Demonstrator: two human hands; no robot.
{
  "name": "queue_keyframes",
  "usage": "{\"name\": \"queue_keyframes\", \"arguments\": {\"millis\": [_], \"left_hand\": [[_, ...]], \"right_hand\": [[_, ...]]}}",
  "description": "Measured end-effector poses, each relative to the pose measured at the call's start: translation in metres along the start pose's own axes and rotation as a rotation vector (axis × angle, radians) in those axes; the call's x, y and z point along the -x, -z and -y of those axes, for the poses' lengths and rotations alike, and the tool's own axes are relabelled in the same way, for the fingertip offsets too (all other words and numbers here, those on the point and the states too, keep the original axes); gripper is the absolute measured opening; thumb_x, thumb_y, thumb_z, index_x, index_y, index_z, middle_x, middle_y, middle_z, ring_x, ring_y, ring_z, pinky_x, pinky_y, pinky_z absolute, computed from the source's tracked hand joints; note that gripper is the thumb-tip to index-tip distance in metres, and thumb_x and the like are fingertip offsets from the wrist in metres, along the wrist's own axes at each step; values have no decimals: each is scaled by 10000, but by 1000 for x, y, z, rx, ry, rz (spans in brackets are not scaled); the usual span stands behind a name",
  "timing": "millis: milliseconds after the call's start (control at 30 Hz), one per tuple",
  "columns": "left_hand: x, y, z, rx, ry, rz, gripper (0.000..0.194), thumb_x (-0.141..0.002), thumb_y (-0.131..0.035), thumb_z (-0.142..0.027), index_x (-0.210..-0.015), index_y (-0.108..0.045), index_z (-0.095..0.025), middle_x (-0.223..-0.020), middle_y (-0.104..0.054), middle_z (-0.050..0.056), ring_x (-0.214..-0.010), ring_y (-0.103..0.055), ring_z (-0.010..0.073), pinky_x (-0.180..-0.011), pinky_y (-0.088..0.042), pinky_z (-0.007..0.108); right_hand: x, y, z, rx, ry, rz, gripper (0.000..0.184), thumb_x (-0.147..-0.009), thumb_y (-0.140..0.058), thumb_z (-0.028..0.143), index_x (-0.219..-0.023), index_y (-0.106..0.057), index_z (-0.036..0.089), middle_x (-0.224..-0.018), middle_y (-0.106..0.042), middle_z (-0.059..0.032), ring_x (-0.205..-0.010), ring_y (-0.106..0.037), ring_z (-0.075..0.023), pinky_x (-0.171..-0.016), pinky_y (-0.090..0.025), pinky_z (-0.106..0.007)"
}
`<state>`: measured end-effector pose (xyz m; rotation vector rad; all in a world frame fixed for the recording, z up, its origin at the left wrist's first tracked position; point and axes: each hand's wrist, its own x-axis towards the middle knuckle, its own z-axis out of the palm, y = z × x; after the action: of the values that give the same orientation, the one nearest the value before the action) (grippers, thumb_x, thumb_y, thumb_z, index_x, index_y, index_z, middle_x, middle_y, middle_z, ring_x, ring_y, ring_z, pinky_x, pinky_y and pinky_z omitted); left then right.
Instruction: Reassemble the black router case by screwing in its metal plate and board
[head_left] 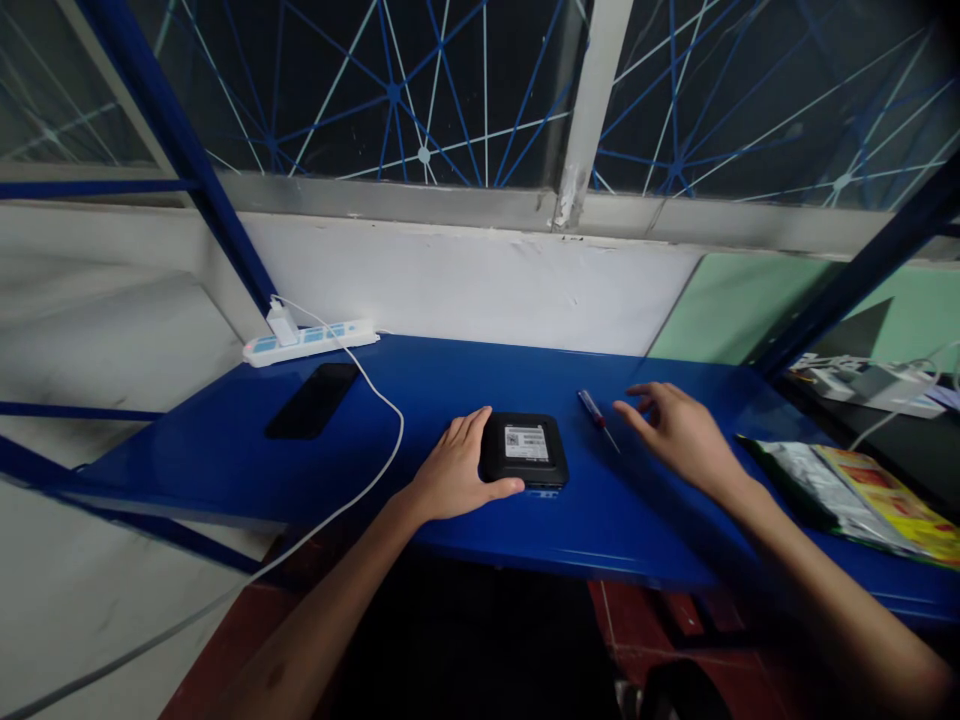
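Observation:
A flat, square black electronic box lies on the blue table with a white printed label facing up. My left hand holds its left side, fingers along the left edge and far corner, thumb at the front edge. Right of the box is a screwdriver with a clear and red handle, its thin shaft pointing toward me. My right hand hovers just beyond the screwdriver's right side, fingers apart and slightly curled, holding nothing. Clear space shows between that hand and the tool.
At the back left, a white power strip carries a plugged-in charger. Its white cable loops across the table and off the front edge. A black phone lies nearby. Colourful packaging sits at right, beside blue frame posts.

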<state>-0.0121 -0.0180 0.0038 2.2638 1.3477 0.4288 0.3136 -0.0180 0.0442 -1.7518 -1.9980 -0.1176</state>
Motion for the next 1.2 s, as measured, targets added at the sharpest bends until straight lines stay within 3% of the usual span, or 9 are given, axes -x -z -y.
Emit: {"name": "queue_keyframes", "arguments": {"millis": [200,300,433,533,700,933,1200], "left_hand": [[-3,11,2,29,-4,47,1102,-788,-644,-690,-1587,-87,-176,-1638,-207,191,-1513,-174,408,-1191,-260,598],[-8,17,4,28,-63,68,1117,-743,-714,-637,-1581,-129,-187,-1623,-242,178,-1500,-225,390,-1195,-284,561],[-23,23,5,29,-152,144,1195,-653,-786,-627,-1578,-165,-194,-1585,-300,178,-1472,-289,388,-1180,-323,537],[-37,30,5,15,-175,196,1221,-623,-803,-611,-1581,-162,-210,-1565,-330,174,-1457,-315,398,-1167,-331,543],[-59,41,14,42,-171,252,1215,-615,-819,-582,-1574,-163,-231,-1568,-323,178,-1433,-353,408,-1149,-342,550],[-63,35,28,130,-195,220,1203,-614,-834,-571,-1562,-175,-232,-1568,-311,177,-1437,-336,417,-1155,-326,588],[-60,32,29,131,-199,201,1195,-609,-848,-571,-1551,-208,-206,-1570,-296,201,-1454,-294,432,-1168,-279,627]], "right_hand": [[-32,-36,56,-247,151,365,392,-965,-500,484,-1129,-650,161,-1003,-731,-120,-877,-681,-231,-829,-512,-385],[-43,-51,67,-237,163,380,393,-947,-529,522,-1002,-686,166,-995,-730,-124,-945,-673,-252,-920,-477,-427],[-51,-57,69,-248,142,381,433,-966,-480,536,-884,-694,169,-925,-725,-123,-843,-670,-235,-798,-495,-380],[-52,-59,65,-267,114,371,448,-974,-459,540,-882,-696,170,-933,-720,-118,-847,-670,-234,-813,-493,-388],[-48,-62,58,-329,105,365,433,-950,-523,539,-1114,-675,168,-1095,-682,-118,-1006,-660,-235,-912,-503,-404],[-34,-61,53,-406,270,400,795,-785,-694,649,-1391,-505,170,-1335,-556,-172,-1236,-570,-315,-1072,-465,-513],[-27,-52,59,-391,236,402,977,-702,-721,721,-1449,-467,145,-1327,-554,-202,-1178,-596,-347,-1028,-492,-565]]}}
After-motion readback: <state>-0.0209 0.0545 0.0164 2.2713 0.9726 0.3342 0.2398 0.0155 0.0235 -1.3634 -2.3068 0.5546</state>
